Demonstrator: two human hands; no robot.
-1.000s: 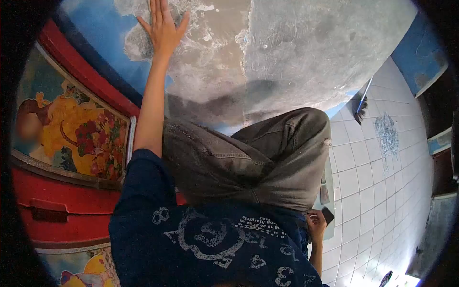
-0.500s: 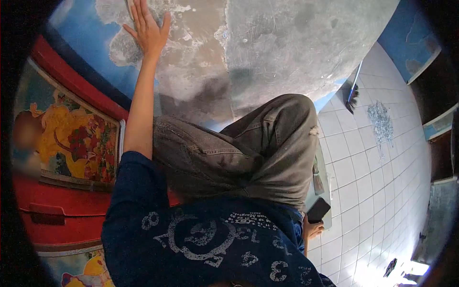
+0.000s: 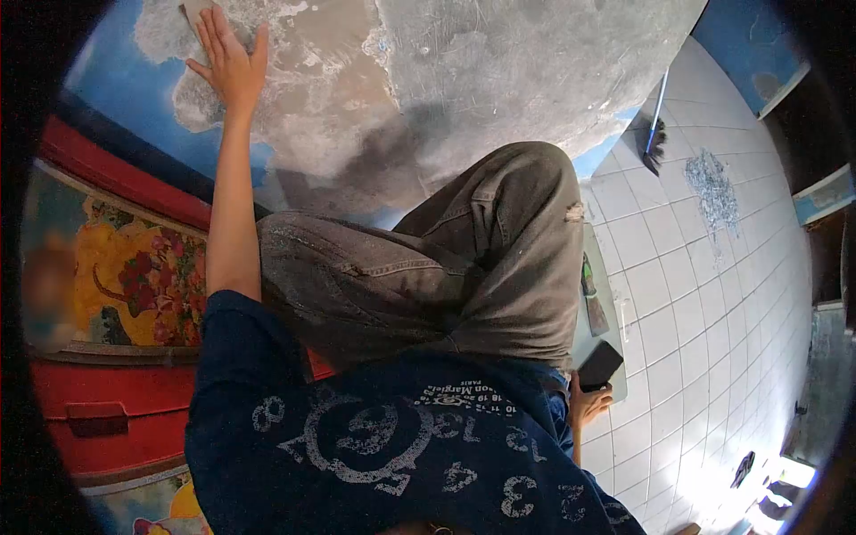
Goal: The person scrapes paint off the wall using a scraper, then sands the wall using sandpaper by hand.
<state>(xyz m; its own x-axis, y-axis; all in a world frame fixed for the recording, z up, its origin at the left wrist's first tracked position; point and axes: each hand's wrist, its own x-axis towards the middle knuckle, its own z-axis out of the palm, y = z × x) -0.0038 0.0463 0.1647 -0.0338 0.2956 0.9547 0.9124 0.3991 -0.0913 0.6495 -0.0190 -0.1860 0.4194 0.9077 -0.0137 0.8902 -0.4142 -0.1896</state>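
Note:
Fingers spread, my left hand (image 3: 234,67) lies flat against the patchy grey wall (image 3: 499,71) at upper left. A small grey-brown piece (image 3: 192,12) shows by its fingertips; how much is under the fingers is hidden. Low on the right, beside my hip, my right hand (image 3: 590,403) has its fingers curled at the lower edge of a black flat rectangular object (image 3: 599,366). That object overlaps a pale green board (image 3: 615,312), on which a green-handled brush (image 3: 592,294) lies.
My bent legs (image 3: 428,267) are between the wall and my shirt. A blue-handled broom (image 3: 655,134) rests on the tiled floor (image 3: 664,285) near a scatter of bluish-grey debris (image 3: 713,192). Red furniture (image 3: 134,406) with picture panels stands at the left.
The view has shifted, so the wall and my legs appear further left and higher. My left hand is slightly further left on the wall. My right hand keeps its grip.

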